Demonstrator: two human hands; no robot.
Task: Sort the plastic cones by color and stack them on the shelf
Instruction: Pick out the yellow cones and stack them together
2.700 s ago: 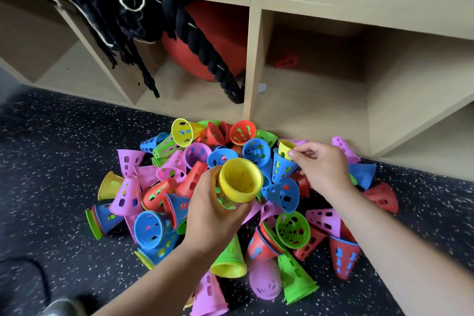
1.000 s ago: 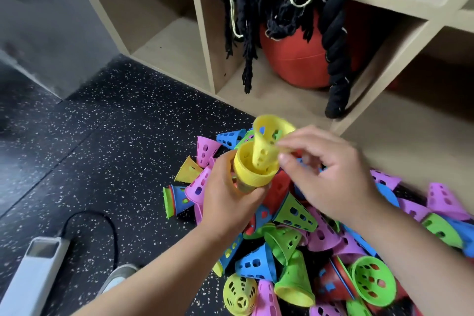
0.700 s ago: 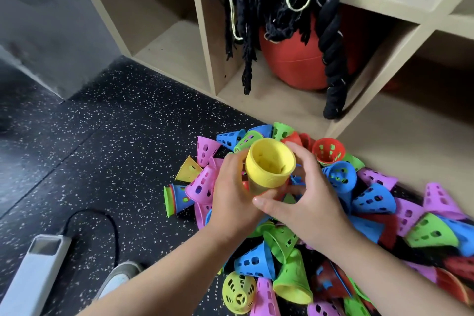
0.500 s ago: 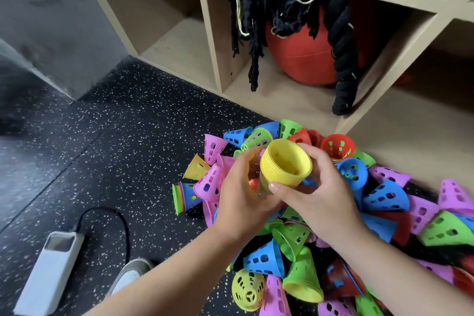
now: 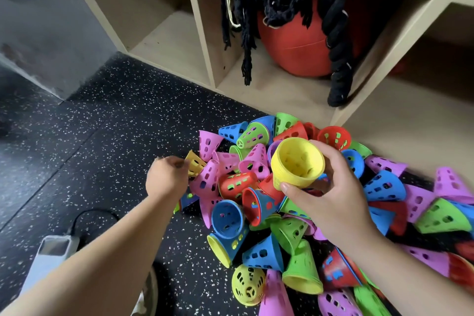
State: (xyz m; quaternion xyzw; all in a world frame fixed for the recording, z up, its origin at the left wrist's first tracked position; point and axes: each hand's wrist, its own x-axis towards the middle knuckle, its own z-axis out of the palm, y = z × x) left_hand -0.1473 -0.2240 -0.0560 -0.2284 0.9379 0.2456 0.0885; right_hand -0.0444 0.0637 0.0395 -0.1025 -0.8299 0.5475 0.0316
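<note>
Floor (image 5: 102, 136), dark and speckled, carries everything not yet sorted. At its lower left lies a white box (image 5: 51, 256) with a cable, no part of the job.

Next comes the left hand (image 5: 166, 177), reaching palm-down to the left edge of the pile (image 5: 256, 200). Its fingertips are right at the narrow end of a lone yellow cone (image 5: 194, 165). Blur hides whether they already pinch it or only touch it, so I cannot tell. That cone lies on its side at the pile's rim, just beside the pink ones. That is likely why it was picked: it should lift away without dragging neighbours. A second yellow cone (image 5: 247, 287) lies at the pile's near edge, a likely later pick.

Further right, the right hand (image 5: 331, 200) grips a yellow stack (image 5: 297, 164) above the pile. The thumb is on the near rim, the fingers curl round the far side, and the mouth tilts up toward the camera. Held so, the open mouth seems ready to take the next yellow cone point-first.

Behind stands the shelf (image 5: 164, 41). Its middle bay holds a ball (image 5: 297, 43) and a hanging rope (image 5: 336, 33). The yellow stack is not yet on the shelf, so much sorting looks left.
</note>
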